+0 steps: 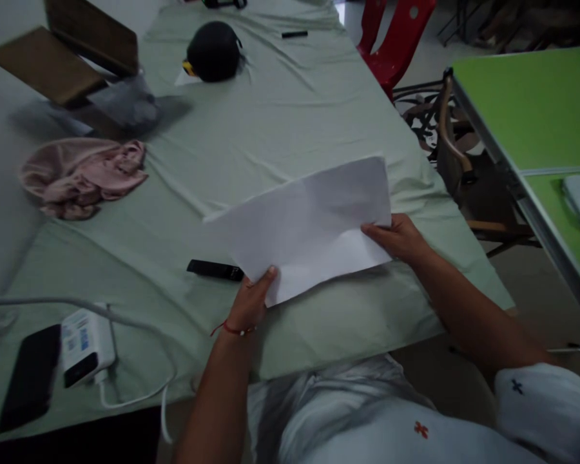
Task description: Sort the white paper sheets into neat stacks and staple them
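Observation:
A blank white sheet of paper is stretched between my two hands above the near part of the cloth-covered table. My left hand is closed on its lower left edge, thumb on top and fingers hidden beneath. At the right edge, my right hand pinches the sheet the same way. The paper bends slightly and tilts up toward its far right corner. Just left of my left hand lies a black, narrow object, partly covered by the paper; I cannot make out its kind.
A pale green cloth covers the table. On it are a pink crumpled cloth, an open cardboard box, a black rounded object, a black phone and a white power bank with a cable. A green table stands right.

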### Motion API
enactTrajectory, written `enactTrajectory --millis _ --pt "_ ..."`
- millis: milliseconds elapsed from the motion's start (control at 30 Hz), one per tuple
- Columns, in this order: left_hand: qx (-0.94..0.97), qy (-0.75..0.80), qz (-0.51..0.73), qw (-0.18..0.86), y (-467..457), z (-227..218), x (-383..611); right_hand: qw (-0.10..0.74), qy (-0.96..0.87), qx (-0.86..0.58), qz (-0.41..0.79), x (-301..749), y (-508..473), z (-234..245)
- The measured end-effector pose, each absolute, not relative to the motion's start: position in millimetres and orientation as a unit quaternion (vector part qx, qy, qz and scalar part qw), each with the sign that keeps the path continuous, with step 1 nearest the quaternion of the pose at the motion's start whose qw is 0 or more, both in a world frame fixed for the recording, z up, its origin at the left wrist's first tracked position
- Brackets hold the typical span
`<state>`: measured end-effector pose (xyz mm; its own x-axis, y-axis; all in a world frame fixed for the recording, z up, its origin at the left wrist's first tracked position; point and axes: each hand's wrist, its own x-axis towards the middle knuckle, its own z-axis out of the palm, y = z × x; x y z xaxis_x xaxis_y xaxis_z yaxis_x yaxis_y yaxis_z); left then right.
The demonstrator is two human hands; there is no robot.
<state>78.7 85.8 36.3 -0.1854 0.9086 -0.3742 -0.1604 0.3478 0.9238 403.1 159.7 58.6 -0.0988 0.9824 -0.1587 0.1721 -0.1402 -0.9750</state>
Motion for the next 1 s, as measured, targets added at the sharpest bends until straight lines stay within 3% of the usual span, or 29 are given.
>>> enactTrajectory --millis 133,300,567,1000 --pt "0.314 0.588 0.448 0.596 92 39 80 0.430 -0.490 -0.546 0.526 394 166 53" --pt "0.353 0.597 0.453 0.560 94 35 86 0.426 -0.452 -0.550 0.559 395 165 38" --pt "0.329 0.562 0.517 0.555 88 29 80 0.271 -0.489 -0.492 0.667 401 163 41" --pt "0.301 0.569 0.526 0.556 64 39 74 0.311 -0.415 -0.566 0.641 413 152 50"
